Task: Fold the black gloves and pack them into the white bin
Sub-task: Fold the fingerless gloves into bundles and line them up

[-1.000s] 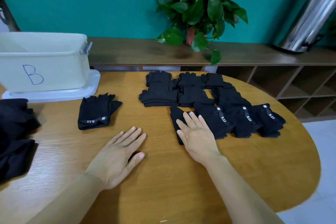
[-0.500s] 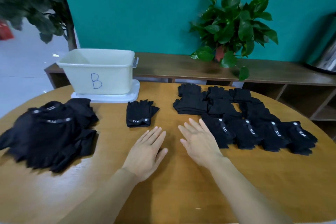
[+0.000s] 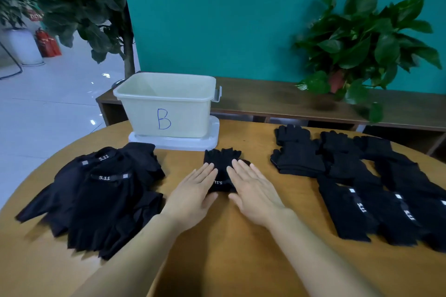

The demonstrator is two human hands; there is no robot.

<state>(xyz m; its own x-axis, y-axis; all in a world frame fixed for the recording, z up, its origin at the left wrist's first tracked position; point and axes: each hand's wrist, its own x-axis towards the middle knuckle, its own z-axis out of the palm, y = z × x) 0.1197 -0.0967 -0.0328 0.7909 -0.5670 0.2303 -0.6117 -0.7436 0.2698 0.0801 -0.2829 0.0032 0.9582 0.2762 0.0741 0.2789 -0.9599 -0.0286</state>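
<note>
A single black glove (image 3: 222,164) lies on the round wooden table just in front of the white bin (image 3: 166,106), which is marked "B" and looks empty. My left hand (image 3: 193,196) and my right hand (image 3: 253,190) lie flat with straight fingers on the glove's two sides, fingertips over its lower half. A loose heap of black gloves (image 3: 96,198) sits at the left. Folded and stacked black gloves (image 3: 362,181) lie in rows at the right.
The bin stands on a clear lid (image 3: 212,137) at the table's far edge. Behind the table runs a low wooden shelf (image 3: 277,101) with a potted plant (image 3: 362,50). A tall plant (image 3: 91,7) stands at the back left. White floor lies beyond the table's left edge.
My view has swung left. Both hands moved forward from the bare tabletop onto the single glove in front of the bin.
</note>
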